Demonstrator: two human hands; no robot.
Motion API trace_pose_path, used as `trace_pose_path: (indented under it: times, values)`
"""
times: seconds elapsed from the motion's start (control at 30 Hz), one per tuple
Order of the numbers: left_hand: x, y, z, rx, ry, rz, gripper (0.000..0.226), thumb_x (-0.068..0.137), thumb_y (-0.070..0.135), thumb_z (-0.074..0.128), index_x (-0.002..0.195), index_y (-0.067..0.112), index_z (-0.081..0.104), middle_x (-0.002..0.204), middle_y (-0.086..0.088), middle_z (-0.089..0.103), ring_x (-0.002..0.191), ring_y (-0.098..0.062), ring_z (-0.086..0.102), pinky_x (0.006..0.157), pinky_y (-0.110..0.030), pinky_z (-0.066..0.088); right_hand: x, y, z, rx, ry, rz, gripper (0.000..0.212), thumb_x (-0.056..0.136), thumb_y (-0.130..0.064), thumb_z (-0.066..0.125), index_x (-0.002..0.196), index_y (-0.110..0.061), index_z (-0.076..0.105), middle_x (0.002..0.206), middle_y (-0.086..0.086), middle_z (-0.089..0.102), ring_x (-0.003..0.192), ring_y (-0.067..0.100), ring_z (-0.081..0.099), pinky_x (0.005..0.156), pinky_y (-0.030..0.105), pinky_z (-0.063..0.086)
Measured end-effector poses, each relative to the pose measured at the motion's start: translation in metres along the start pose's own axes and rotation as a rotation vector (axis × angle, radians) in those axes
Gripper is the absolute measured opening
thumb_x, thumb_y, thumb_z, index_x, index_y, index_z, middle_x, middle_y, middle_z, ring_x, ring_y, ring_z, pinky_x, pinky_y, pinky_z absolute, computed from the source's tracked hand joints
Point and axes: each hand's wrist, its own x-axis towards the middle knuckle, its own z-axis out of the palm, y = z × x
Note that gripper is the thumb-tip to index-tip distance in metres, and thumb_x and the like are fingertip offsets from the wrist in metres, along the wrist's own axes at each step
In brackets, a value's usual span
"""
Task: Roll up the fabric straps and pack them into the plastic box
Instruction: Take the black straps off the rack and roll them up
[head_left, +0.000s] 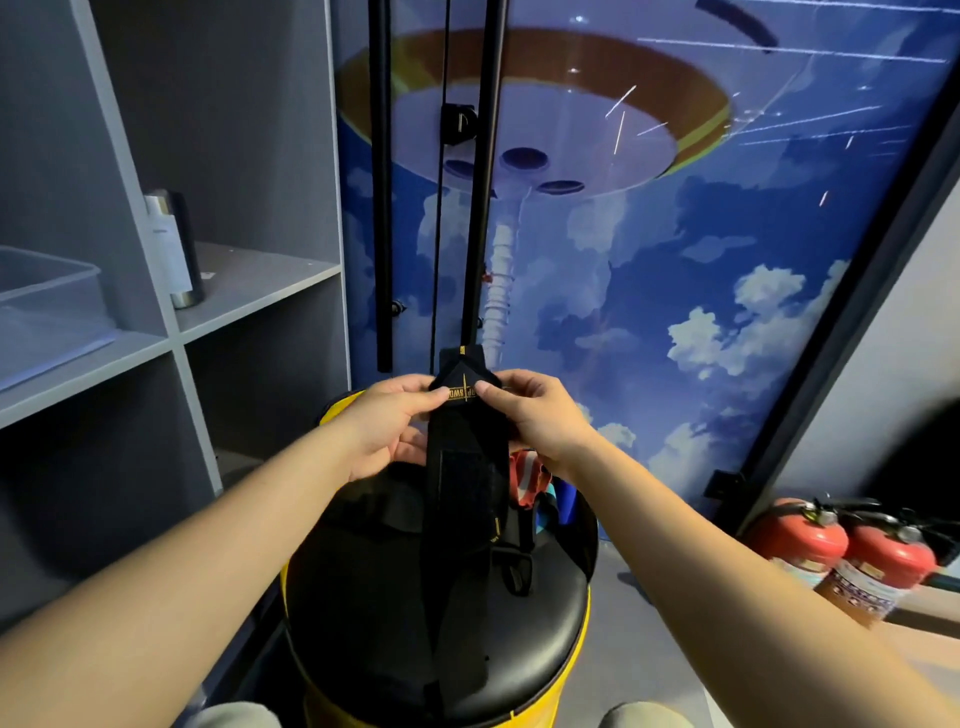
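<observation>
- Step in hand: start of the roll, my read. Both hands pinch the top end of the black fabric strap (467, 467), left hand (387, 431) and right hand (540, 415) each with thumb and fingers clamped on its edges near the gold lettering
- Strap is held up over the black-topped yellow stool (395, 613), its tail draped down across the seat
- Plastic box (49, 291) sits on the grey shelf (260, 291) at far left, well apart from the hands
- Next: fold the tip over and wind tight, keeping the edges aligned; a loose tail could snag on other straps on the stool

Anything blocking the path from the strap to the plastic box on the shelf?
Nothing visible does. Both the left hand and right hand pinch the top of the black strap above the stool. The clear plastic box sits on the shelf to the left, its top open, with open air between.
</observation>
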Motion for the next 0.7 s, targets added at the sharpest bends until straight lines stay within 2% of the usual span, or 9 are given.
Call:
trace_pose_path:
  times: [0.13, 0.2, 0.27, 0.33, 0.4, 0.5, 0.57, 0.63, 0.7]
  values:
    - [0.027, -0.044, -0.003, 0.116, 0.136, -0.111, 0.037, 0.098, 0.027, 0.063, 0.134, 0.022, 0.054, 0.119, -0.013, 0.068, 0.08, -0.029, 0.073, 0.066, -0.038, 0.062, 0.017, 0.047, 0.002, -0.105, 0.022, 0.089, 0.021, 0.096, -0.019, 0.067, 0.109, -0.003, 0.07, 0.09, 0.009, 0.071, 0.075, 0.02, 0.068, 0.061, 0.032, 0.056]
    - [0.041, -0.064, -0.005, 0.127, 0.192, -0.131, 0.045, 0.097, 0.027, 0.065, 0.14, 0.021, 0.052, 0.12, -0.01, 0.066, 0.087, -0.03, 0.073, 0.07, -0.037, 0.062, 0.025, 0.068, 0.002, -0.116, 0.032, 0.125, 0.017, 0.096, -0.017, 0.067, 0.108, -0.005, 0.07, 0.089, 0.007, 0.071, 0.074, 0.017, 0.067, 0.065, 0.035, 0.057]
    - [0.051, -0.079, -0.006, 0.091, 0.219, -0.15, 0.043, 0.097, 0.025, 0.066, 0.138, 0.019, 0.053, 0.112, -0.007, 0.067, 0.088, -0.026, 0.071, 0.069, -0.033, 0.059, 0.034, 0.088, 0.002, -0.11, 0.028, 0.153, 0.012, 0.097, -0.015, 0.066, 0.105, -0.009, 0.071, 0.079, -0.003, 0.069, 0.059, 0.005, 0.064, 0.053, 0.021, 0.05]
    - [0.061, -0.096, -0.011, 0.041, 0.238, -0.184, 0.051, 0.095, 0.025, 0.068, 0.143, 0.017, 0.051, 0.108, -0.006, 0.067, 0.091, -0.025, 0.068, 0.074, -0.033, 0.057, 0.042, 0.108, 0.004, -0.107, 0.027, 0.177, 0.013, 0.097, -0.015, 0.066, 0.107, -0.011, 0.071, 0.076, -0.007, 0.069, 0.061, 0.002, 0.065, 0.053, 0.016, 0.048]
    - [0.07, -0.11, -0.015, 0.011, 0.249, -0.191, 0.054, 0.094, 0.024, 0.069, 0.144, 0.016, 0.049, 0.103, -0.001, 0.066, 0.09, -0.021, 0.066, 0.077, -0.034, 0.055, 0.051, 0.126, 0.006, -0.116, 0.024, 0.205, 0.018, 0.095, -0.017, 0.068, 0.111, -0.011, 0.072, 0.085, -0.002, 0.071, 0.076, 0.01, 0.069, 0.062, 0.021, 0.055]
    - [0.081, -0.129, -0.022, -0.013, 0.266, -0.2, 0.049, 0.093, 0.017, 0.069, 0.14, 0.014, 0.053, 0.103, 0.002, 0.069, 0.09, -0.018, 0.067, 0.069, -0.03, 0.053, 0.064, 0.15, 0.009, -0.116, 0.015, 0.248, 0.023, 0.092, -0.022, 0.072, 0.113, -0.011, 0.073, 0.098, 0.007, 0.075, 0.089, 0.022, 0.073, 0.081, 0.036, 0.059]
    - [0.089, -0.142, -0.027, -0.013, 0.288, -0.214, 0.04, 0.093, 0.015, 0.07, 0.132, 0.016, 0.059, 0.103, 0.003, 0.072, 0.092, -0.019, 0.07, 0.068, -0.03, 0.054, 0.072, 0.165, 0.011, -0.148, 0.017, 0.288, 0.032, 0.087, -0.031, 0.077, 0.114, -0.014, 0.072, 0.106, 0.009, 0.075, 0.096, 0.027, 0.073, 0.085, 0.041, 0.059]
    - [0.096, -0.156, -0.033, -0.008, 0.309, -0.23, 0.034, 0.092, 0.016, 0.071, 0.123, 0.024, 0.061, 0.099, 0.007, 0.071, 0.094, -0.018, 0.068, 0.074, -0.033, 0.055, 0.078, 0.176, 0.011, -0.18, 0.012, 0.315, 0.034, 0.087, -0.031, 0.077, 0.115, -0.014, 0.07, 0.104, 0.007, 0.074, 0.089, 0.023, 0.074, 0.076, 0.037, 0.06]
    - [0.101, -0.167, -0.037, 0.001, 0.326, -0.236, 0.029, 0.092, 0.015, 0.071, 0.115, 0.029, 0.061, 0.096, 0.009, 0.07, 0.094, -0.017, 0.067, 0.08, -0.036, 0.055, 0.084, 0.187, 0.008, -0.184, 0.005, 0.339, 0.02, 0.093, -0.017, 0.072, 0.11, -0.008, 0.069, 0.087, 0.004, 0.07, 0.068, 0.01, 0.067, 0.06, 0.022, 0.056]
